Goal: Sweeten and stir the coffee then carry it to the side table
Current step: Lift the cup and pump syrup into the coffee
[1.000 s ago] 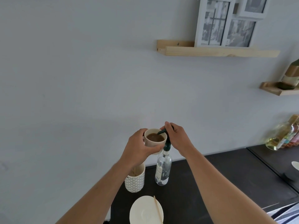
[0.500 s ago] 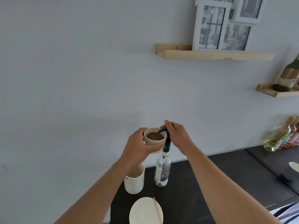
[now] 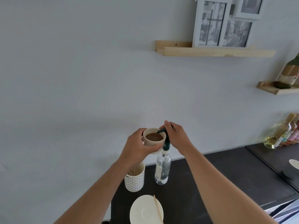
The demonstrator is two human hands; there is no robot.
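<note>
A beige cup (image 3: 153,143) of brown coffee (image 3: 154,136) is lifted above the dark counter, held in my left hand (image 3: 137,147). Its rim sits just under the dark spout of the pump on a clear syrup bottle (image 3: 163,168), which stands upright on the counter. My right hand (image 3: 175,137) rests closed on top of the pump head (image 3: 163,130). A cream saucer (image 3: 146,210) lies at the near edge with a wooden stir stick (image 3: 158,209) across it.
A patterned white holder (image 3: 134,180) with wooden sticks stands left of the bottle. The dark counter (image 3: 210,175) runs to the right, with a bowl (image 3: 292,170) and several bottles (image 3: 281,135) at the far right. Wooden shelves (image 3: 215,51) hang on the wall above.
Both hands, the cup and the bottle keep the same positions relative to each other. The view has shifted slightly, so the shelves and frames sit a little lower and further left.
</note>
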